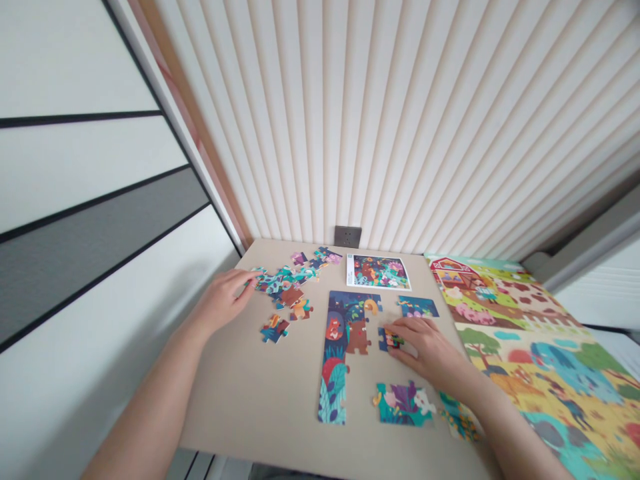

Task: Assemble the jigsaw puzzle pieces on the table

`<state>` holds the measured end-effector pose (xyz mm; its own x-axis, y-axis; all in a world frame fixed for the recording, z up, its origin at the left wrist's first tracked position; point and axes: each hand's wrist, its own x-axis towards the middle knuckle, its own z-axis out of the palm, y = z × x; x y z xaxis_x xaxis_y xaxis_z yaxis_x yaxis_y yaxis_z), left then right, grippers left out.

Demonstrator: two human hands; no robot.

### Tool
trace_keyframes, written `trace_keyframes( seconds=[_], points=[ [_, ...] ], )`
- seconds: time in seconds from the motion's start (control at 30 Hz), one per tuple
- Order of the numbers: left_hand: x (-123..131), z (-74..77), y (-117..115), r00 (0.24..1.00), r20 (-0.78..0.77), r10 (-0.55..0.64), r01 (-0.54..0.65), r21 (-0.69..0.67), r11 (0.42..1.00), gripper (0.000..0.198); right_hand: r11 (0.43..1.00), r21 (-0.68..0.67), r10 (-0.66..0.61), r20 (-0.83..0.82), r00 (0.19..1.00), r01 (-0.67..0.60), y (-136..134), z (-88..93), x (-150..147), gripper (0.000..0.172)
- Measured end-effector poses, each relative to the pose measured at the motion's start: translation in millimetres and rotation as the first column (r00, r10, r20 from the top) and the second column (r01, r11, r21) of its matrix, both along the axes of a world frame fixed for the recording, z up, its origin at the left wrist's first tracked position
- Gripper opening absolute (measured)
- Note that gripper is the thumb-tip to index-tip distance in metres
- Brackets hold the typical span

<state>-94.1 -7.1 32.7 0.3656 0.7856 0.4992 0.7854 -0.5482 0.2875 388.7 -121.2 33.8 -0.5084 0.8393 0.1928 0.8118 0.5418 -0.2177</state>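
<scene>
My left hand [227, 297] reaches to the left end of a heap of loose jigsaw pieces [285, 280]. Its thumb and fingertips close on the edge of a teal piece there. On the right, my right hand [425, 343] has its fingers curled over a small dark blue jigsaw piece [383, 340], partly hidden under them. Left of that piece lies a joined puzzle section [334, 363] with a fox, a bear and leaves. Below my right hand sits another joined strip [405, 403] with purple and teal plants. A dark blue joined piece [420, 307] lies just above it.
A picture card [379, 272] lies at the back of the table [260, 407]. Farm and animal puzzles [520, 313] cover the right side. More pieces [459, 417] show under my right forearm. Behind stands a ridged panel [320, 120] with a socket [347, 236]; a white cabinet [75, 280] is left.
</scene>
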Motion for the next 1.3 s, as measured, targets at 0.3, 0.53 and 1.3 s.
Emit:
trace_keyframes(
  seconds=[0.3, 0.53, 1.3],
  points=[
    [-12, 12.2, -10, 0.997, -0.009, -0.082, 0.074, -0.342, 0.937, 0.028, 0.998, 0.061, -0.024, 0.017, 1.000, 0.023, 2, -9.7, 19, 0.034],
    [9, 15.0, -18, 0.959, -0.029, -0.282, 0.236, -0.469, 0.851, 0.047, 0.997, 0.061, -0.045, 0.040, 0.998, 0.043, 3, -6.6, 17, 0.035],
    [59, -19.3, -13, 0.991, -0.129, -0.029, 0.005, -0.184, 0.983, 0.046, 0.993, 0.118, 0.007, -0.023, 1.000, -0.005, 2, 4.7, 2, 0.024]
  ],
)
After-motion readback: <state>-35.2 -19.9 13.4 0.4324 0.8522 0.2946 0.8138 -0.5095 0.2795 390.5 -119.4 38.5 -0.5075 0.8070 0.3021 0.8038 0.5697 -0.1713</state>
